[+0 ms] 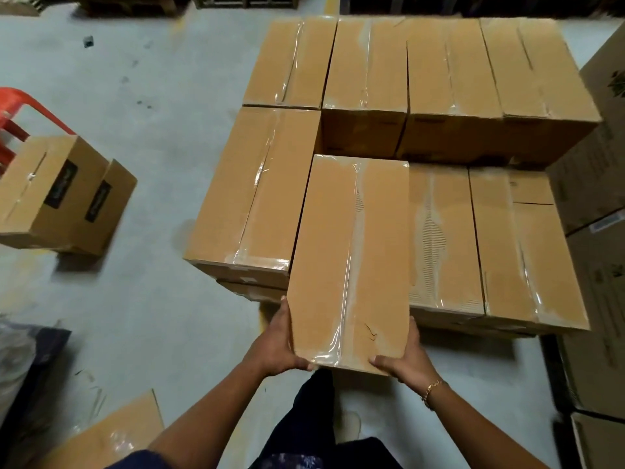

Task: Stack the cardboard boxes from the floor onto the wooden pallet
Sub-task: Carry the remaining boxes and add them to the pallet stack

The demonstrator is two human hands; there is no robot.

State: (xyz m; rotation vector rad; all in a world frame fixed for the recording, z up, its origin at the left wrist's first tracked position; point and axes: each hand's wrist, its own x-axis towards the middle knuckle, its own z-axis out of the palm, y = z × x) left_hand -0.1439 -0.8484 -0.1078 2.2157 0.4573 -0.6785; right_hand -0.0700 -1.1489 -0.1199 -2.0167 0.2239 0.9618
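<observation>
I hold a long taped cardboard box (pixel 348 258) by its near end, my left hand (pixel 277 343) on its left corner and my right hand (pixel 407 358) on its right corner. It hangs over the front middle of a stack of like boxes (pixel 449 79), between a box on the left (pixel 250 198) and a lower one on the right (pixel 439 238). The wooden pallet is hidden under the stack.
Two boxes with black labels (pixel 57 194) stand on the grey floor at the left, beside a red plastic chair (pixel 13 116). Another box (pixel 111 434) lies near my left leg. Larger printed cartons (pixel 598 258) line the right side. Dark pallets (pixel 243 1) sit at the back.
</observation>
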